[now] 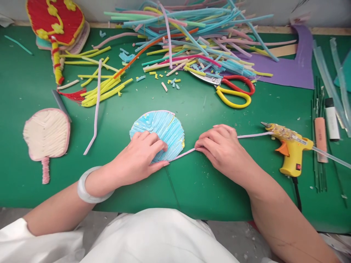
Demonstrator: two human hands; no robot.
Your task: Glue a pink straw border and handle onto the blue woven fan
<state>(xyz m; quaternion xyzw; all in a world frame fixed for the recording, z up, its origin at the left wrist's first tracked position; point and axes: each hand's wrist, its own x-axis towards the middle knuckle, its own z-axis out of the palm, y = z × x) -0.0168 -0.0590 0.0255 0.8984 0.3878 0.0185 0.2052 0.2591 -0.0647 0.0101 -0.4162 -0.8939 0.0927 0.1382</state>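
A white bracelet (91, 185) circled the left wrist, close to the person's white top (161, 237). Beyond it, the left hand (144, 155) lay with bent fingers over a blue fuzzy disc (167, 128) on the green tabletop (109, 197), its thumb at the lower edge; whether it pinched anything could not be told. The right hand (221, 146) pinched a lilac pipe cleaner (183, 154) running from that edge, its other end reaching the yellow glue gun (292, 146). A thin dark wire (172, 186) extended nearward from the disc. Well to the left lay a cream fan (48, 135) with a pink rim. Farther off were open scissors (233, 91) with red and yellow handles, then a heap of coloured pipe cleaners (192, 36) beside a purple sheet (290, 73), and at far left a red fan (55, 18) with yellow flowers.
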